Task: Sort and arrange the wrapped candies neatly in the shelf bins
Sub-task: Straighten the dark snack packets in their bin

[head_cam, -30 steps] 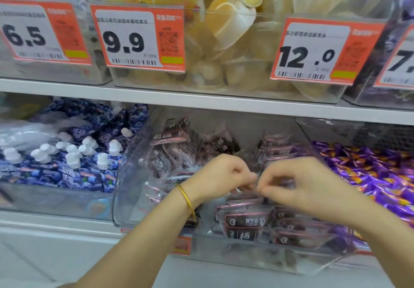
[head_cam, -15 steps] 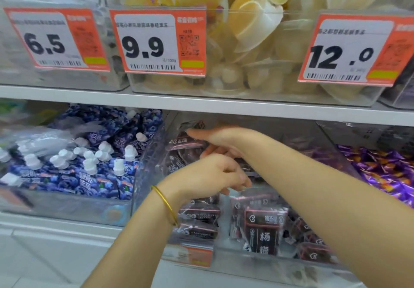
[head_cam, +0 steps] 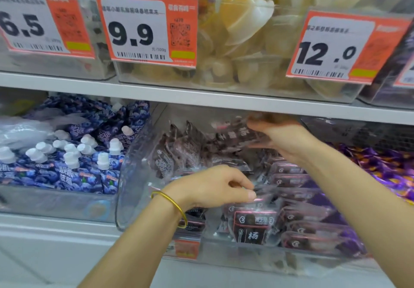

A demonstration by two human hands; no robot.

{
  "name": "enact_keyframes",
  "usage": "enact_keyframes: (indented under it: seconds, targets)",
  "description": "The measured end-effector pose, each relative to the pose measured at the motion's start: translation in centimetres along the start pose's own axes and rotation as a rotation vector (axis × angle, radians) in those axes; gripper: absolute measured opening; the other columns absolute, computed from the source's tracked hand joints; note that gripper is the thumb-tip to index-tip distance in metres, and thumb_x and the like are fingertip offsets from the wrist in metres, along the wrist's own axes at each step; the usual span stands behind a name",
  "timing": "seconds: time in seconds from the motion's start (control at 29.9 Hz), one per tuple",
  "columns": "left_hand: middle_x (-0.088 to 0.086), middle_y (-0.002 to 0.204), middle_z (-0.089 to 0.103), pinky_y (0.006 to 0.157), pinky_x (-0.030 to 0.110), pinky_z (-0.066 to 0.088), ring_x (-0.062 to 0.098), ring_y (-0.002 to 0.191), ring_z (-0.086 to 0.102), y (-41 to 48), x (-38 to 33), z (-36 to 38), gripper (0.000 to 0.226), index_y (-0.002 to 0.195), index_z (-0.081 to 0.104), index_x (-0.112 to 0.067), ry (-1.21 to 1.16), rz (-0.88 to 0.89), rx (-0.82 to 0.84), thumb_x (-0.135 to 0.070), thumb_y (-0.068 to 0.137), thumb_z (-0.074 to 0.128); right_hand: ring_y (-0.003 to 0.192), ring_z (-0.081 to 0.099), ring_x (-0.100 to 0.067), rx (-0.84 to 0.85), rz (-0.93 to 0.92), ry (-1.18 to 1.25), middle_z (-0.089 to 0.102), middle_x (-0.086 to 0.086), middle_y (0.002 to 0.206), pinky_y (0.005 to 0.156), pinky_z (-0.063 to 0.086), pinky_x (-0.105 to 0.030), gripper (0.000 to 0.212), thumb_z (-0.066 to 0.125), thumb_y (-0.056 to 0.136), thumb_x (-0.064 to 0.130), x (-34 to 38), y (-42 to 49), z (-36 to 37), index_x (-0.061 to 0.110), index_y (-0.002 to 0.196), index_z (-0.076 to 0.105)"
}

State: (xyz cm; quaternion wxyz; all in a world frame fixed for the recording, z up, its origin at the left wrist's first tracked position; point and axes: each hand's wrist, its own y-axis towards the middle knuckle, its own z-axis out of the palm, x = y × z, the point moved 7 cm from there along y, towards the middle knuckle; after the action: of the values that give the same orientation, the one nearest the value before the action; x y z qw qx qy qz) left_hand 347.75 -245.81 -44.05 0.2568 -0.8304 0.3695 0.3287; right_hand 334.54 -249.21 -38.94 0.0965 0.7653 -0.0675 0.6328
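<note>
Head view: the clear bin [head_cam: 132, 175] holds the dark packets [head_cam: 251, 227]; at its front they lie in flat rows, at its back they stand loose and tilted. The left hand [head_cam: 212, 187], over the bin's front, has curled fingers and pinches a wrapper edge. The right hand [head_cam: 289, 140] reaches to the bin's back and lies on the loose packets; it is blurred, so I cannot tell if it grips one. The risk, as I judge it: a pull there could send loose packets sliding onto the rows; the thin pinch could slip.
</note>
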Motion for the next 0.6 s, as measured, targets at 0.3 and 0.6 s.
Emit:
enact_keyframes:
  seconds: [0.3,0.6]
  targets:
    - [0.002,0.102,0.066,0.067,0.009,0.049,0.000,0.076,0.060,-0.7,0.6,-1.5,0.022,0.106,0.064,-0.012,-0.122,-0.066,-0.072,-0.026,0.090,0.060,0.084,0.053,-0.004,0.510,-0.299,-1.098,0.063,0.010,0.094,0.078,0.044,-0.020,0.024,0.069,0.083,0.021,-2.5,-2.3,3.0,0.022,0.106,0.066]
    - [0.011,0.105,0.067,0.068,0.022,0.043,0.010,0.079,0.055,1.1,1.1,-1.2,0.026,0.117,0.054,-0.013,-0.050,-0.036,-0.225,-0.024,0.093,0.053,0.068,0.052,0.008,0.839,0.009,-1.015,0.059,0.016,0.080,0.070,0.043,-0.009,0.012,0.058,0.092,0.025,-2.4,-1.7,3.6,0.020,0.098,0.067]
